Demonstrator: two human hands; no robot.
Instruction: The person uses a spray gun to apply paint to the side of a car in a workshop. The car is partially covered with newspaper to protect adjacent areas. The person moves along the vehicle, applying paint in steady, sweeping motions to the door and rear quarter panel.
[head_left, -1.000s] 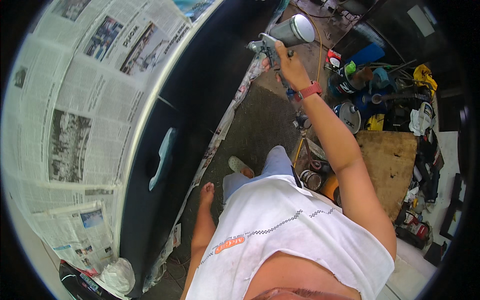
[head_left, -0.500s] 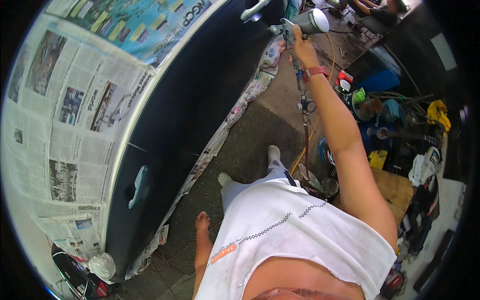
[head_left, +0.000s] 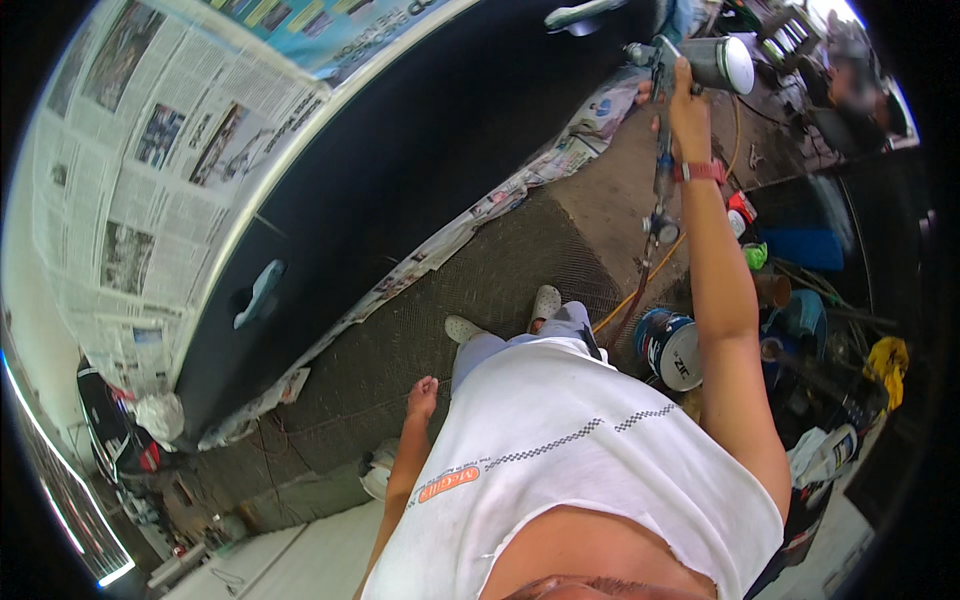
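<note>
My right hand [head_left: 690, 115] grips a silver spray gun [head_left: 665, 70] with a white-lidded cup [head_left: 722, 66], held out at upper right beside the black car panel [head_left: 410, 150], its nozzle toward the panel. An inline gauge [head_left: 664, 230] and hose hang below it. On the panel are two handles, one near the gun [head_left: 578, 14], one lower left [head_left: 258, 292]. Masking newspaper [head_left: 190, 130] covers the area above, and a paper strip [head_left: 470, 220] runs along the bottom edge. My left hand [head_left: 423, 395] hangs beside my body, fingers loosely curled, holding nothing visible.
An orange hose [head_left: 655, 270] runs across the mesh mat [head_left: 500, 250]. Buckets [head_left: 668, 350], cans and a yellow bag [head_left: 888, 365] crowd the right side. At top right a person [head_left: 855, 90] is partly visible and blurred. A bright doorway [head_left: 75, 500] shows at lower left.
My right hand and the spray gun have moved up and rightward along the panel. The view has turned, showing the upper handle and more floor at lower left.
</note>
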